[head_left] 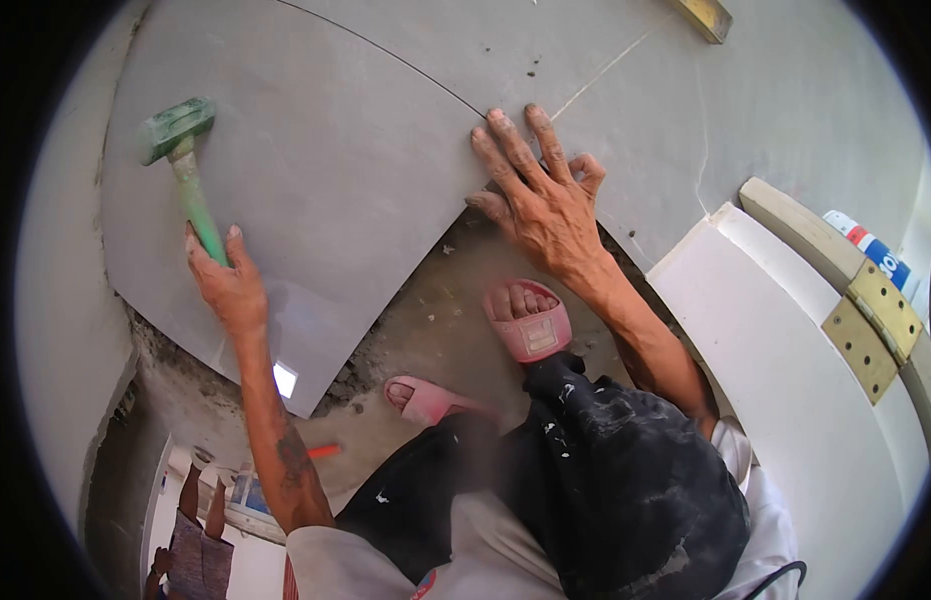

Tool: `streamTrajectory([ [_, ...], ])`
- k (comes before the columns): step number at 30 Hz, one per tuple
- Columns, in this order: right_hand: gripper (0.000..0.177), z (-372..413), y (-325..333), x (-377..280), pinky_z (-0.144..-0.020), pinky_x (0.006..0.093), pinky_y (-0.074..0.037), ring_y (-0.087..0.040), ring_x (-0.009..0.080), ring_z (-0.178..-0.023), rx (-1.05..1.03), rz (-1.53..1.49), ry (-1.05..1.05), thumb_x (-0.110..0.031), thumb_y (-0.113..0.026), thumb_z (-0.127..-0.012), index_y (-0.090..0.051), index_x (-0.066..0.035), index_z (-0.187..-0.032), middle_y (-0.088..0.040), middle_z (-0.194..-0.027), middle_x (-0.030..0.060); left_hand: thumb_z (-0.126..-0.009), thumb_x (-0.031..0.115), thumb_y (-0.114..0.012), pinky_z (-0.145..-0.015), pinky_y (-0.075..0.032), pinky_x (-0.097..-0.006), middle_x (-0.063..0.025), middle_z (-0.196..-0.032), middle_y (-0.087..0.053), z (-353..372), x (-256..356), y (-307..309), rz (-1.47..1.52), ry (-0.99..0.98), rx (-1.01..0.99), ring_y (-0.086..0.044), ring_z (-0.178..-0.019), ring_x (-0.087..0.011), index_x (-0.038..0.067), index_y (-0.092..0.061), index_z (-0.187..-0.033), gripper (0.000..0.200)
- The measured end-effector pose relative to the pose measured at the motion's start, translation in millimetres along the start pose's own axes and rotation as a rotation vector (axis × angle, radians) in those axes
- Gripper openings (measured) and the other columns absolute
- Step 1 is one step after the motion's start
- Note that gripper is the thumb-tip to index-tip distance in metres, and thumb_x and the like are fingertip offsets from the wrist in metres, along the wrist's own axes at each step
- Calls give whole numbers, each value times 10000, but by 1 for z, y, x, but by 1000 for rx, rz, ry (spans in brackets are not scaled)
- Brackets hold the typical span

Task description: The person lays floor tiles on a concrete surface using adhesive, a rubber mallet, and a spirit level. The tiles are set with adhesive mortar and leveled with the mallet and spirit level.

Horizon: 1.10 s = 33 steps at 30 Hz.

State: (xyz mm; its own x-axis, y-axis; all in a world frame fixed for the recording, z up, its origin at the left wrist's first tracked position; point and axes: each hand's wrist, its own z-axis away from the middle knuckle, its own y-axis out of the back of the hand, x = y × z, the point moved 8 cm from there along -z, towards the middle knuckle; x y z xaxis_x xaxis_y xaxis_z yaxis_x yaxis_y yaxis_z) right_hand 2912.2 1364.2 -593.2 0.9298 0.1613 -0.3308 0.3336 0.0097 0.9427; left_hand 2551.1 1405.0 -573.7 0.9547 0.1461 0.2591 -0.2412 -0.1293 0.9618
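Observation:
My left hand [231, 285] is wrapped round the lower handle of a rubber mallet [193, 190] with a green head and green handle. The mallet head lies over the left part of a large grey floor tile [286, 180]. At that tile's right corner, my right hand [541, 205] presses its spread fingertips down where the joint lines meet. Its thumb rests by the tile's edge, and the palm hangs over the bare strip of floor. Beyond my fingers, a second grey tile [626, 120] adjoins the first along a thin dark joint.
My feet in pink slippers [531, 325] stand on rough mortar floor [426, 310]. A white door frame [816, 340] with a brass hinge [874, 330] is at the right, beside a blue-and-white container [876, 250]. A brass-coloured bar [706, 18] lies at top. Another person [201, 540] is at lower left.

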Motion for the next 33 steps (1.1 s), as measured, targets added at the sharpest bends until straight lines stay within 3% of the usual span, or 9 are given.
streamTrajectory([
  [4,556,-1,0,12,-865,446,-260,-325,201,-1411,6,107,-101,-405,-642,-885,-501,-229,-1393,-423,-1497,-20,-982,275,-548,-992,-405,-428,-291,-1255,-531,4,-7,6,62,96,-77,-522,-1168,-416,-92,-430,-1325,516],
  [10,602,2,0,-3,-900,447,-282,-345,232,-1402,13,99,-33,-388,-668,-869,-489,-157,-1396,-426,-1491,8,-994,256,-516,-936,-423,-454,-296,-1180,-540,29,-22,7,50,141,-133,-535,-1091,-440,-91,-428,-1293,466],
  [15,699,-2,-8,-17,-1007,532,-272,-302,283,-1424,-63,48,-57,-408,-622,-903,-375,-55,-1453,-346,-1529,109,-991,238,-522,-920,-433,-466,-287,-1165,-529,57,-33,18,54,151,-113,-536,-1079,-441,-82,-412,-1293,454],
  [19,731,-58,-15,-39,-1066,604,-236,-250,312,-1447,-46,-7,-6,-437,-564,-934,-309,-26,-1482,-283,-1554,161,-984,242,-529,-882,-442,-478,-270,-1131,-534,79,-50,26,147,264,-113,-548,-1031,-438,-57,-429,-1272,427],
  [25,735,-202,-43,-114,-1083,635,-221,-207,306,-1467,50,-57,314,-531,-443,-966,-299,-34,-1488,-259,-1566,168,-951,254,-571,-814,-455,-482,-249,-1014,-568,93,-57,34,210,333,-207,-576,-943,-423,-27,-475,-1193,383],
  [30,699,-309,-77,-152,-1109,634,-176,-204,268,-1471,-16,-46,314,-540,-403,-976,-294,-99,-1507,-252,-1583,113,-922,246,-591,-782,-462,-487,-250,-923,-592,95,-58,33,245,385,-239,-591,-873,-441,-17,-494,-1102,333],
  [33,682,-315,-80,-153,-1126,624,-151,-192,243,-1477,-40,-49,368,-525,-404,-979,-287,-118,-1514,-244,-1592,80,-908,225,-593,-714,-463,-494,-237,-805,-592,93,-54,34,228,355,-278,-589,-769,-456,-10,-490,-1046,291],
])
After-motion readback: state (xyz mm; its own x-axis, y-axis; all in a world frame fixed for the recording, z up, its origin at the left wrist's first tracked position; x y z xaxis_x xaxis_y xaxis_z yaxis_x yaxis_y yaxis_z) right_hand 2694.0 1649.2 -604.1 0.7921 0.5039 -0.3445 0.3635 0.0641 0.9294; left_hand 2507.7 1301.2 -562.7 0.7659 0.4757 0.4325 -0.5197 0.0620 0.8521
